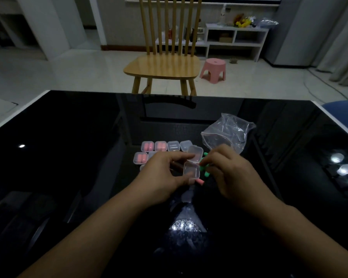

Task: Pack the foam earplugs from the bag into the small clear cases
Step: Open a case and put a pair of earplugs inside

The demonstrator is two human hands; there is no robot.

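My left hand (165, 173) holds a small clear case (191, 170) with its hinged lid (195, 154) flipped up; the case looks empty. Close to its right side, my right hand (227, 173) pinches a green foam earplug (203, 161). More green earplugs (206, 173) and a pink earplug (199, 181) lie on the black table under my hands. Behind my left hand sit several closed cases: three hold pink earplugs (147, 146), two look empty (173, 146). The crumpled clear bag (227, 135) lies behind my right hand.
The glossy black table (68, 157) has white edges and reflects lights at the right. A wooden chair (163, 65) stands beyond the far edge, with a pink stool (213, 70) on the floor beside it. Something blue (344, 111) shows off the table's right corner.
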